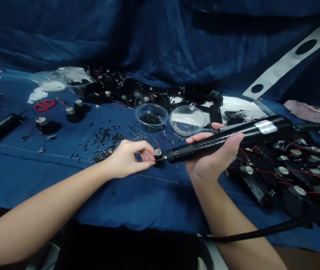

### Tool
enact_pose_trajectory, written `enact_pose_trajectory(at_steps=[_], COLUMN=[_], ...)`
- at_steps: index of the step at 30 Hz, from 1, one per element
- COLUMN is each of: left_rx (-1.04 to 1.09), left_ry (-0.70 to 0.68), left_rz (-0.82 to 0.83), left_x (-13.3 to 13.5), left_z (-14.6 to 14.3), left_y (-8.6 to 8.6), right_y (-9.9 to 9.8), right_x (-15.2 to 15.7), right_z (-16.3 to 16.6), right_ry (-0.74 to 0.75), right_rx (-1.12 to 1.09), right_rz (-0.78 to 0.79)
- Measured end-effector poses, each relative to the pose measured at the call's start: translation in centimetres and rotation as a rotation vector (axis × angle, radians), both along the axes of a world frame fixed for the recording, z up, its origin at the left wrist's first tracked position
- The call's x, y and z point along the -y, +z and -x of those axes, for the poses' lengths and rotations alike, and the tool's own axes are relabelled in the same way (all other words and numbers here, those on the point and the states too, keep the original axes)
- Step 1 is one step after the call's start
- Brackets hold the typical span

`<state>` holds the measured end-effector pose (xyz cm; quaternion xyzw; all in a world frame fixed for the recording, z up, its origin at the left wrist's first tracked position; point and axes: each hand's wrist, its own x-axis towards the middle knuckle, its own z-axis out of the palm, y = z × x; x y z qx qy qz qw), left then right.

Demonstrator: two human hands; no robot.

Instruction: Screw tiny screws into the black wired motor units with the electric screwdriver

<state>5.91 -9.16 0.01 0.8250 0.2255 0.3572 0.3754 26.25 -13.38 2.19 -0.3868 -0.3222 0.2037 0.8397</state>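
In my right hand (209, 157) lies a black electric screwdriver (205, 146), its nose pointing left and its fingers wrapped around the body. The thin metal bit (161, 159) reaches the fingertips of my left hand (133, 157). That hand's thumb and fingers are pinched at the bit's tip; whatever small piece they hold is too small to make out. Just behind the bit sits a small black part with a white-topped motor (158, 152) and red wires, partly hidden by the fingers and bit. Loose black screws (106, 144) lie heaped beyond my left hand.
Two clear plastic bowls stand behind, one with dark screws (151, 114), one with lighter small pieces (187, 120). Wired black parts (283, 170) crowd the right side. Several motor units (46, 125) and another black tool (1, 127) are at left. A cable (261, 232) crosses my right forearm.
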Motion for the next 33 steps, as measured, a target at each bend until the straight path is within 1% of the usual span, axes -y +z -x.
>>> enact_pose_trajectory(at_steps=[7,14,16,21,23,26,29,31,33], left_rx=[-0.038,-0.053,-0.075,-0.242,-0.272,-0.218,-0.133,-0.152,-0.226], left_ry=[-0.014,-0.013,-0.030,-0.095,-0.123,-0.170,-0.186,-0.173,-0.165], left_rz=[0.080,0.123,0.163,0.306,0.335,0.417,0.500,0.456,0.334], left_x=[0.0,0.1,0.1,0.3,0.4,0.7,1.0,1.1,1.0], left_z=[-0.1,0.0,0.2,0.5,0.4,0.1,-0.1,0.0,0.3], left_y=[0.0,0.0,0.1,0.5,0.6,0.8,1.1,1.4,1.7], right_y=[-0.2,-0.1,-0.2,-0.6,-0.6,-0.5,-0.4,-0.4,-0.5], right_x=[0.0,0.0,0.1,0.6,0.9,1.1,1.0,0.9,0.8], right_z=[0.1,0.1,0.0,0.1,0.2,0.4,0.5,0.6,0.6], right_ry=[-0.025,-0.006,0.022,0.172,0.195,0.182,0.185,0.203,0.201], right_rx=[0.038,0.028,0.034,0.123,0.156,0.137,0.093,0.078,0.080], right_rz=[-0.003,0.001,-0.008,-0.038,-0.037,-0.024,-0.007,0.004,0.001])
